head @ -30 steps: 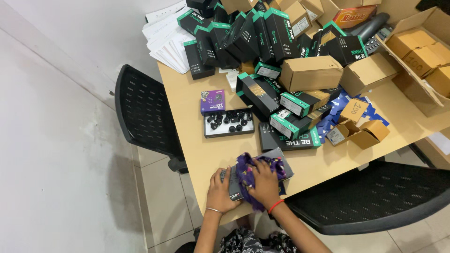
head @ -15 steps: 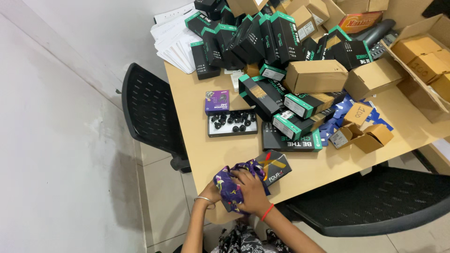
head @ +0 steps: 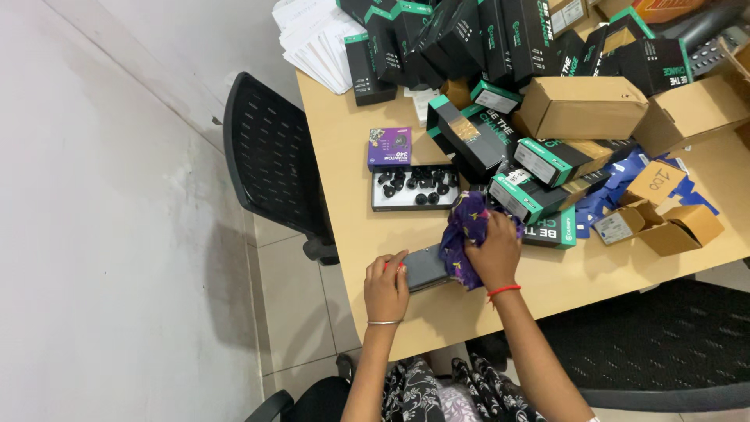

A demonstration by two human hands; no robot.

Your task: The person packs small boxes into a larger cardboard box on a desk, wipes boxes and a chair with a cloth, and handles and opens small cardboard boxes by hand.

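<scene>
A dark flat box [head: 426, 266] lies near the front edge of the tan table [head: 351, 148]. My left hand [head: 386, 287] grips the box's left end and holds it down. My right hand [head: 492, 255] is closed on a bunched purple patterned cloth [head: 466, 233] and presses it onto the right part of the box. The cloth hides that end of the box.
Just behind the hands lies a white tray of small black parts [head: 414, 188] and a small purple box [head: 389, 148]. Many black-and-green boxes [head: 539, 162] and brown cartons [head: 582, 107] crowd the table's right and back. Black mesh chairs [head: 273, 164] stand at left and right.
The cloth and my right hand have slid from the box's left end to its right end. My left hand now clamps the left end. The view has shifted.
</scene>
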